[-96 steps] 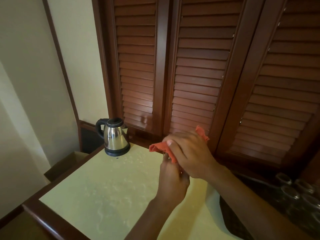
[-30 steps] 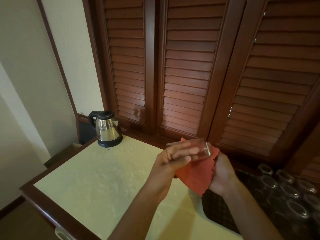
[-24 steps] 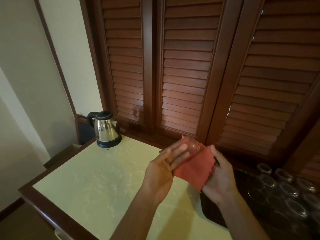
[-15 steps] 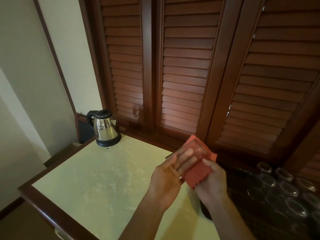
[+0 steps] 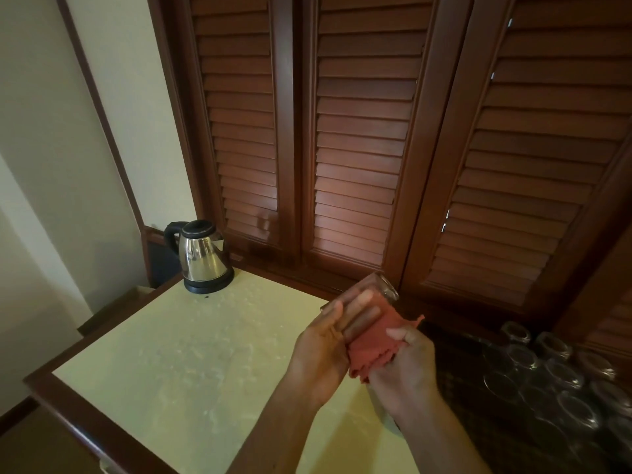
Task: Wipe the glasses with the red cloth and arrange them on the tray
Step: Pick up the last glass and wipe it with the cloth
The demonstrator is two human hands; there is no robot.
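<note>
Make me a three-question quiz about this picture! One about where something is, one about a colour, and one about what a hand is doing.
1. Where does the kettle stand?
A. far left corner of the table
B. on the tray
C. on the floor

2. What colour is the cloth?
A. blue
B. red
C. white

3. What is the left hand doing?
A. hanging idle
B. holding a glass
C. lifting the kettle

Answers: 1 A, it sits near the wall corner. 2 B, it shows red between the hands. 3 B, its fingers wrap the glass.
</note>
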